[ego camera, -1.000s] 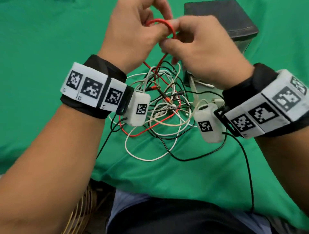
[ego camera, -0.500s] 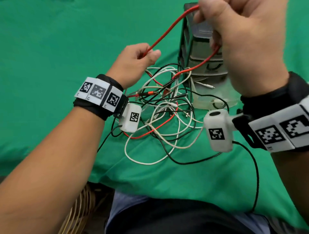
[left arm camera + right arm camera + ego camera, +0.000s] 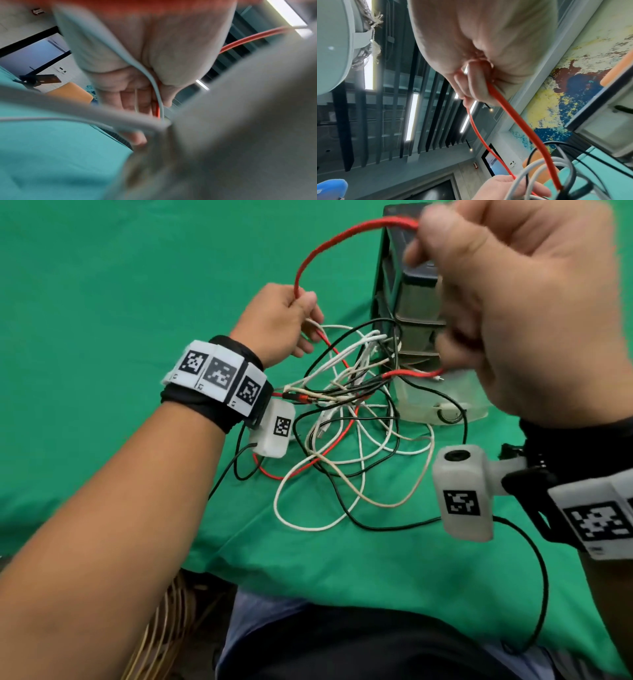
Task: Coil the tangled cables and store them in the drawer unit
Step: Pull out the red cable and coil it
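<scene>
A red cable [image 3: 329, 241] arcs between my two hands above a tangle of white, black and red cables [image 3: 349, 419] on the green cloth. My left hand [image 3: 291, 316] pinches the red cable low, at the pile's far-left edge. Raised close to the camera, my right hand [image 3: 507, 302] grips the same red cable [image 3: 513, 116] in a curled fist; a lower strand [image 3: 411, 374] runs back into the pile. The dark drawer unit [image 3: 411, 302] stands behind the tangle, partly hidden by my right hand. In the left wrist view, the red cable [image 3: 157, 109] and a white one run through my left palm [image 3: 137, 100].
A translucent drawer [image 3: 442, 402] sits pulled out at the foot of the unit, with a cable lying in it. Green cloth [image 3: 120, 285] covers the table to the left and front. A wicker basket [image 3: 161, 628] shows below the table edge.
My hands have drawn apart: the right rose toward the camera with the red cable, the left dropped to the pile. The red cable now bows into a wider arc between them.
</scene>
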`<state>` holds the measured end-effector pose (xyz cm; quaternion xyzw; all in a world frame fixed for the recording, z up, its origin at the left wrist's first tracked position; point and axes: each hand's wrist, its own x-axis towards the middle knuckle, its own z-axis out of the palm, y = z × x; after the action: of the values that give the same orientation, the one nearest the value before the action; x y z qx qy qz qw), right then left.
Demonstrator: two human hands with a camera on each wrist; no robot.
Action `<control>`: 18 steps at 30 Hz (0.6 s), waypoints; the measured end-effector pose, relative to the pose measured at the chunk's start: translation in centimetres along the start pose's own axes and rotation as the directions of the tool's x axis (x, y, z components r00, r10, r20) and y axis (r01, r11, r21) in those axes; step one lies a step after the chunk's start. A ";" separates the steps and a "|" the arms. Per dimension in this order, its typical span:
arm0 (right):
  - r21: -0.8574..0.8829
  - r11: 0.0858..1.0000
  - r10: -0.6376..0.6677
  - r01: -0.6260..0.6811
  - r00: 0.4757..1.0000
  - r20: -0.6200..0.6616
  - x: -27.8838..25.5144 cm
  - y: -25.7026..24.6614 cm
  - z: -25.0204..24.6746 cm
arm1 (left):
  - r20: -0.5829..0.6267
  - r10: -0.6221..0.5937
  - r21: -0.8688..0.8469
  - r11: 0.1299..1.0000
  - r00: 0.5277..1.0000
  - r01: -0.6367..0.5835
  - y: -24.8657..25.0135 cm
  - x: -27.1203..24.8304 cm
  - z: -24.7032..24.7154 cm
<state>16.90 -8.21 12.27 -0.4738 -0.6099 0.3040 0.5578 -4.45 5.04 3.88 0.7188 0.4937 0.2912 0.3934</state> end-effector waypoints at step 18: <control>-0.517 0.839 0.123 -0.169 0.985 -0.121 -5.4 5.6 1.5 | 0.010 0.415 0.377 0.841 0.910 -0.387 5.5 -1.8 -2.0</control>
<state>16.38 -10.85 4.88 -0.6654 -0.6082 0.1476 0.4070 -4.05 2.75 9.54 0.8562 0.3922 0.2943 0.1628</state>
